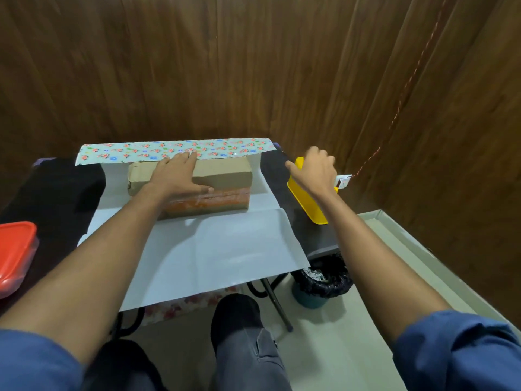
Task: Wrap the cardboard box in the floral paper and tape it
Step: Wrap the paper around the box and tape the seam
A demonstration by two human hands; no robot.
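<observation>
- Pressing flat-fingered on the cardboard box [197, 176], the left hand [176, 176] held nothing
- Floral paper [174, 149] behind the box stood unfolded, untaped
- Right hand [313, 170], beside the box, curled over a yellow bin [308, 206]; grip unclear

I see the cardboard box [194, 183] lying lengthwise across the floral paper [214, 249], which is spread white side up on the dark table [53, 193]; the paper's far edge is folded up against the box, showing its flower print. My left hand [177, 176] lies flat on top of the box, fingers straight and reaching the printed fold. My right hand [315, 170] hovers over the yellow tray [307, 204] at the table's right edge, fingers curled; I cannot tell whether it holds anything. A red-lidded container [15, 252] sits at the left, and a lined bin [321, 280] stands on the floor below.
</observation>
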